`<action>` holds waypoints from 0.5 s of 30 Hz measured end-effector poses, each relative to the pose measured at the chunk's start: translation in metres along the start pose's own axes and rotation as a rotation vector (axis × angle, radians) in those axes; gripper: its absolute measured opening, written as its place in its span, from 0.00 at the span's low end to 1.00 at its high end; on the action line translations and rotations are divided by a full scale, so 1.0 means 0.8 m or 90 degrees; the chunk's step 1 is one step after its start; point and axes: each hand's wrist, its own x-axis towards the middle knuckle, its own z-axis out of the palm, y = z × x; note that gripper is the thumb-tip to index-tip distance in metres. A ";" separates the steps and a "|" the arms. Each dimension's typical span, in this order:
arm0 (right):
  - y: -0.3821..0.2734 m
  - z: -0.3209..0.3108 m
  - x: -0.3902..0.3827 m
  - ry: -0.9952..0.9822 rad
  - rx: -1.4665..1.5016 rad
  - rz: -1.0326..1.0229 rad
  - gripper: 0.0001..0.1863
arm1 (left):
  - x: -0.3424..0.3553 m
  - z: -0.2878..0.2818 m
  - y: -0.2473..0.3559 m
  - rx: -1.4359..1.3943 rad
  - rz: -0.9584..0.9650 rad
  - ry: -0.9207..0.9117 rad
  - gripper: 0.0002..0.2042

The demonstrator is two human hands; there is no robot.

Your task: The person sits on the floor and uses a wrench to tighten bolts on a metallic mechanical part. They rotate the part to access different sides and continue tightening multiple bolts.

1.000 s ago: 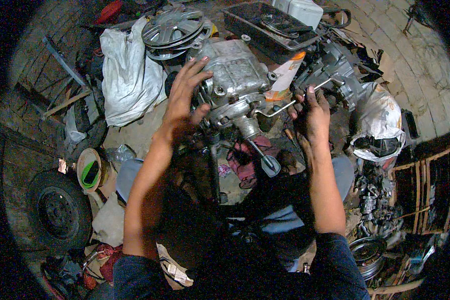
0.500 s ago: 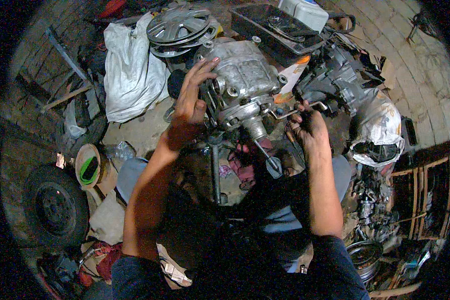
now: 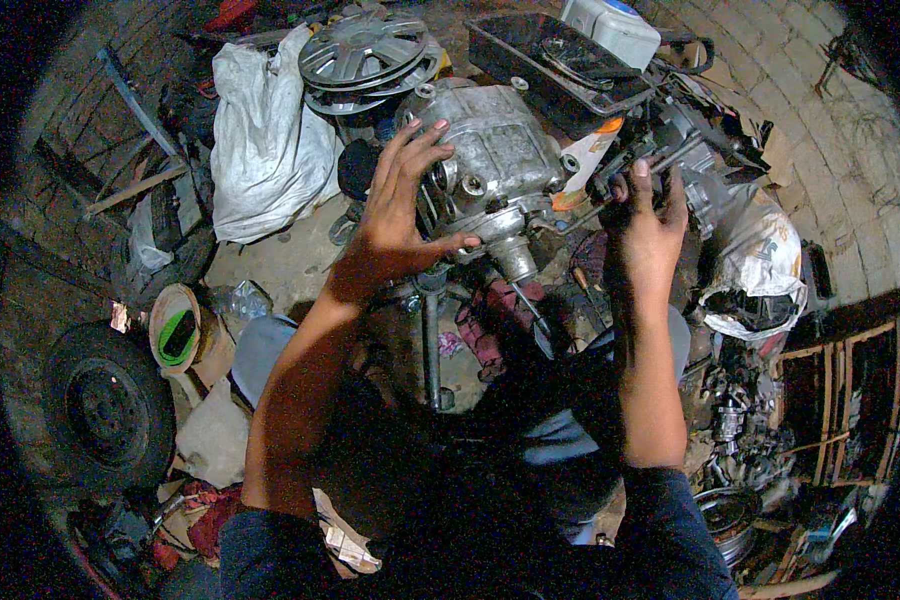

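Note:
A grey cast-metal gearbox housing (image 3: 500, 130) sits in front of me, above an upright metal post (image 3: 431, 340). My left hand (image 3: 402, 200) lies against its left side, fingers spread and thumb stretched toward the round front collar (image 3: 508, 250). From that collar a thin shaft (image 3: 530, 310) points down toward me. On the right, my right hand (image 3: 650, 220) is closed round a cranked metal bar (image 3: 686, 151). The bar's other end reaches the housing's lower right side; its contact there is too dark to make out.
Wheel covers (image 3: 365, 48), a white sack (image 3: 270, 140) and a black tray (image 3: 530, 70) lie beyond the housing. Another metal casing (image 3: 705, 185) and a white bag of parts (image 3: 760, 265) stand at right. A tyre (image 3: 105, 405) and a tub (image 3: 175, 320) are at left.
My right hand has swung up and slightly right with the cranked bar, whose outer end now points up and away. My left thumb has stretched out to the right across the housing's front.

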 end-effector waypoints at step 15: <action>0.001 0.050 -0.124 -0.819 -0.503 -0.593 0.13 | -0.006 0.001 -0.007 0.004 0.006 -0.006 0.44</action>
